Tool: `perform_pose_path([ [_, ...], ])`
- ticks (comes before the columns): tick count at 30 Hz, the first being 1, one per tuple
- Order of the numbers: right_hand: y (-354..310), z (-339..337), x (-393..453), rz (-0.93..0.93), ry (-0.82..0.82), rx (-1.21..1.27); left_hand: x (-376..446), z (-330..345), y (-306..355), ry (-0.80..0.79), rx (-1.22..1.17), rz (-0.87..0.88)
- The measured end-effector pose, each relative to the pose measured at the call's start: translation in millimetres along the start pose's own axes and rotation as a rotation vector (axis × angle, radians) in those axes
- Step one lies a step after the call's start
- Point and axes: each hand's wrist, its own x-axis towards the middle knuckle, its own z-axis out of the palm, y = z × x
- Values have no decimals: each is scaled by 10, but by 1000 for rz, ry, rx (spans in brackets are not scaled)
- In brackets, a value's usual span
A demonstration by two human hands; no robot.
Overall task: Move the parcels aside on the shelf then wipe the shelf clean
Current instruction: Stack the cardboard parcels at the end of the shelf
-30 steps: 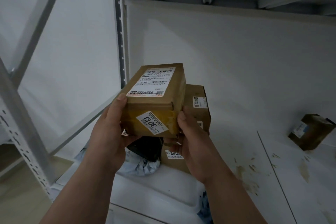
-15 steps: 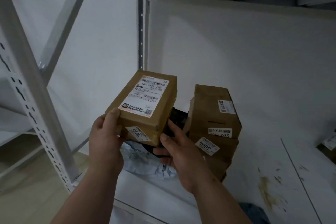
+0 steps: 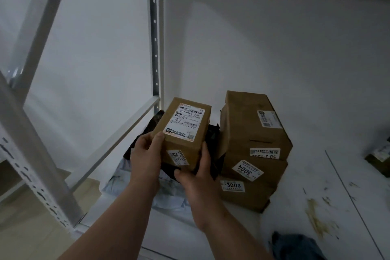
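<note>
The clearing is only partly done, I judge: the left hand and right hand both grip a small cardboard parcel, fingers curled round its lower corners, holding it over the soft bags piled at about 9 o'clock on the shelf, just beside a stack of boxes at 3 o'clock of it. Another box sits well apart at the far 3 o'clock edge, and brownish stains at 4 o'clock remain unwiped; a dark cloth lies at 5 o'clock. The held parcel's label reads "507-P802 T70" and a sticker "3013"; the stack shows "3004", "3003" and an upside-down "58-3-1500"-like code.
</note>
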Motion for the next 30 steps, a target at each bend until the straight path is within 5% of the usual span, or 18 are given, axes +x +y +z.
perform_pose_path([
  [12,197,25,78,-9,61,-300,207,22,-331,-294,316,-98],
  [30,134,-226,-230,146,-54,-281,-397,156,-277,64,366,-2],
])
